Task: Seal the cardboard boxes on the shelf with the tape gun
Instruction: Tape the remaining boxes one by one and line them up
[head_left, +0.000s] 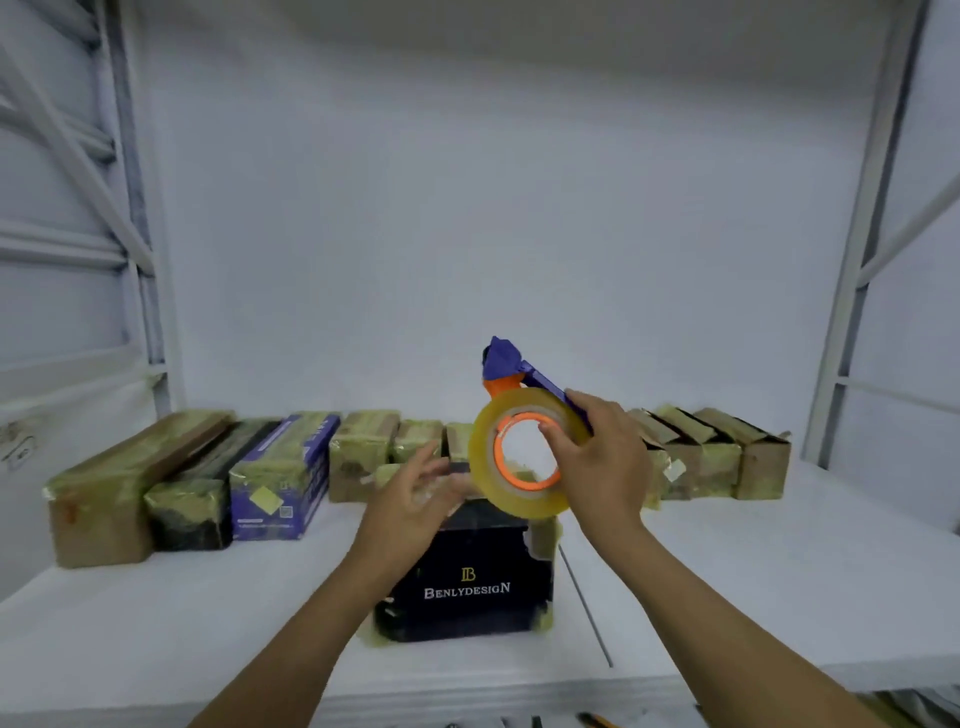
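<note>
Right hand (602, 457) grips the tape gun (501, 358), fingers hooked into the orange core of its tape roll (485, 452); gun held tilted in the air above the black box (467, 587). Left hand (410, 504) sits blurred at the box's top edge, just beside the roll; cannot tell whether it pinches anything. Black box stands at the front of the white shelf (727, 571). A row of taped boxes (358, 452) lines the rear.
</note>
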